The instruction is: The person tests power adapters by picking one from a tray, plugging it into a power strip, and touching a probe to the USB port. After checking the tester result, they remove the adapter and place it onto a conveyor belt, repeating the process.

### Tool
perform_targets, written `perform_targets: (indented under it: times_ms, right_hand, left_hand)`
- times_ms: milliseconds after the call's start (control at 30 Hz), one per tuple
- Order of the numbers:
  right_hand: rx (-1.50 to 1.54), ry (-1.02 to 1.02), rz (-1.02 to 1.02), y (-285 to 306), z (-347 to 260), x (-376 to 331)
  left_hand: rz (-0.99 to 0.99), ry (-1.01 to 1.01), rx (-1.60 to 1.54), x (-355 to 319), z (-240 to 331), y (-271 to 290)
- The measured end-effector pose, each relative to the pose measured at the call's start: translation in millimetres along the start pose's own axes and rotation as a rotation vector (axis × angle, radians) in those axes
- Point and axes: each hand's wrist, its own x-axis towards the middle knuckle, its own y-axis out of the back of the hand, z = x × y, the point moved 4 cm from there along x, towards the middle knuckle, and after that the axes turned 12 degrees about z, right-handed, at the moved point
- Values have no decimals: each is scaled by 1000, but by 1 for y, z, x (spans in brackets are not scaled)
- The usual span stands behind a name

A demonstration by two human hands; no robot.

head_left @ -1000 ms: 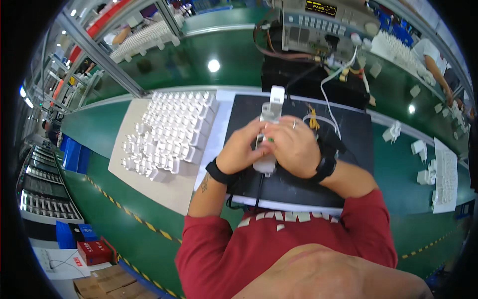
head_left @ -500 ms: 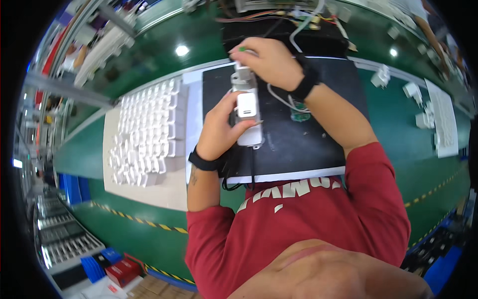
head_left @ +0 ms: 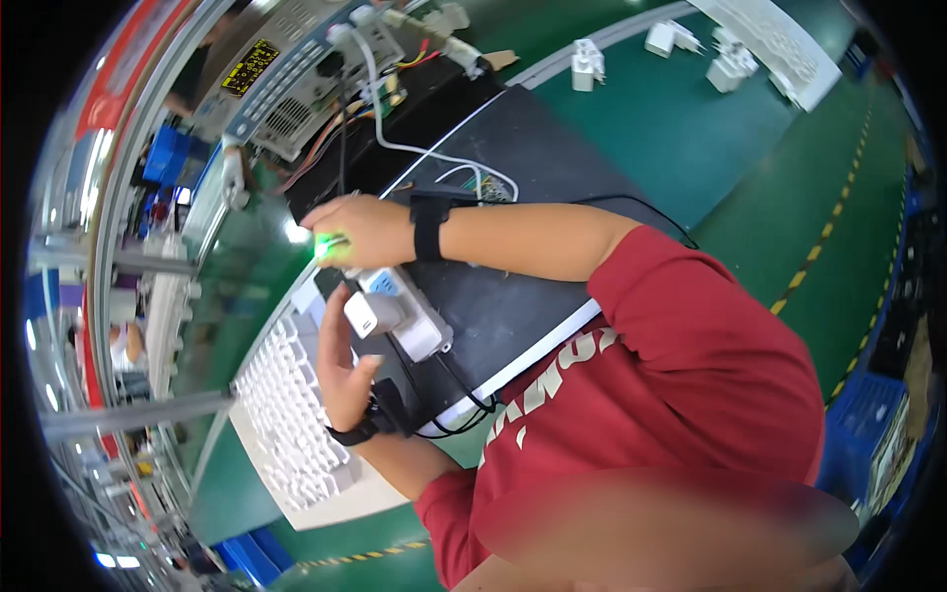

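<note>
Flanking parted left fingers (head_left: 334, 326) are an adapter (head_left: 375, 314) and white casings (head_left: 291, 419); whether right fingers (head_left: 324, 214) grip is unclear.

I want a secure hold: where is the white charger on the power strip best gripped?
Grip the white charger by its opposite flat sides, probably from the person's left: its boxy body stands out from the power strip, and the left hand is open beside it.
</note>
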Motion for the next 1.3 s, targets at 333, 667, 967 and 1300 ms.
perform_targets:
  times_ms: [333, 667, 967, 1300]
  right_hand:
    - [73, -219, 131, 78, -15, 29]
    - [-33, -942, 712, 283, 209, 89]
    - [23, -1321, 696, 351, 380, 69]
    - [-1506, -492, -403, 317, 297, 82]
  left_hand:
    - [183, 93, 352, -15, -15, -23]
    - [397, -263, 632, -22, 90, 42]
    - [111, 283, 2430, -26, 18, 296]
    - [-594, 889, 2001, -27, -146, 435]
